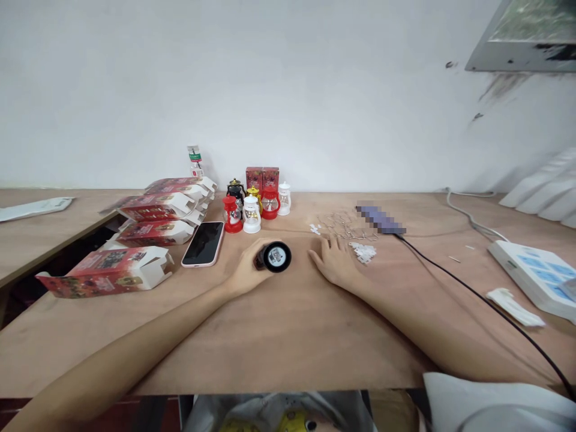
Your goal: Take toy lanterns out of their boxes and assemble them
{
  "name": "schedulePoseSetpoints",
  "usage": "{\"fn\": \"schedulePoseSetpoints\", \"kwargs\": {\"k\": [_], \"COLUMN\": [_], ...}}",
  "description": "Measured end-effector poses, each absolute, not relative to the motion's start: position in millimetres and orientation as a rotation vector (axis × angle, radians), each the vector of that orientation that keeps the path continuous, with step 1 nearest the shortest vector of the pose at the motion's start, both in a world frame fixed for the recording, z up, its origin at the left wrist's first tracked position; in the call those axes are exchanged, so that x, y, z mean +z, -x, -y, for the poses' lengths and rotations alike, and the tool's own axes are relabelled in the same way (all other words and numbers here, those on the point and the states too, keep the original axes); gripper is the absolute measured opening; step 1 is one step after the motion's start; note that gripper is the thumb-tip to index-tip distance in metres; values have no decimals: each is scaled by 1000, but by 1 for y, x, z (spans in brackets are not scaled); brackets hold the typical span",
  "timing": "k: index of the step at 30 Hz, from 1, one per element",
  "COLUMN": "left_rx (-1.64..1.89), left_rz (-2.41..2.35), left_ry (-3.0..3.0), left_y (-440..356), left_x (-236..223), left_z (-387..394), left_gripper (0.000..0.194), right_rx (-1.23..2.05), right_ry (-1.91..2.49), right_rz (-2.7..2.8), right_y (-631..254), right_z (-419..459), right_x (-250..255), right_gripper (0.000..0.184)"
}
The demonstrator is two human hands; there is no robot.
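My left hand (249, 267) is wrapped round a small black lantern (277, 257), tipped so that its round underside faces me. Flat on the table lies my right hand (335, 263), fingers spread and holding nothing. Just beyond its fingertips are thin bent wire pieces (344, 225). A small heap of white plastic pieces (362, 252) sits to its right, and a few more white bits (315, 228) lie ahead of it. Behind my left hand stand several little lanterns, among them a red lantern (233, 215), a white lantern (251, 215) and a black lantern (235, 191).
Red printed boxes (155, 207) are piled at the left, with one open box (108, 270) nearer me. A phone (203, 244) lies beside them. On the right are a blurred purple object (381, 220) with a black cable (472, 294) and a white device (540, 276).
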State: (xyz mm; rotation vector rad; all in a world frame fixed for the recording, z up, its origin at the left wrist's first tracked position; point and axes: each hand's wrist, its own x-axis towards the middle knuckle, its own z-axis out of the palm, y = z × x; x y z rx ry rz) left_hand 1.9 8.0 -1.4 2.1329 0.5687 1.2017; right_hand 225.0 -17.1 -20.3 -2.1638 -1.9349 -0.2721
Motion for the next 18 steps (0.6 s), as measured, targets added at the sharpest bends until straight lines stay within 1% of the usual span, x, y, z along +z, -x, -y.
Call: {"fn": "schedulePoseSetpoints", "kwargs": {"k": [4, 10, 18], "left_rx": [1186, 1180, 1179], "left_rz": [-575, -596, -622], "left_ry": [-2093, -2065, -2053], "left_y": [-2, -2, -2], "left_x": [-1, -3, -3], "left_z": [-7, -8, -9], "left_gripper": [47, 47, 46], "right_rx": [-214, -163, -40], "right_ry": [2227, 2232, 1884], "right_rz": [1838, 1812, 2020], "right_y": [-223, -227, -239], "right_z": [18, 15, 2], "right_x": [-20, -19, -31], "right_gripper": [56, 53, 44]}}
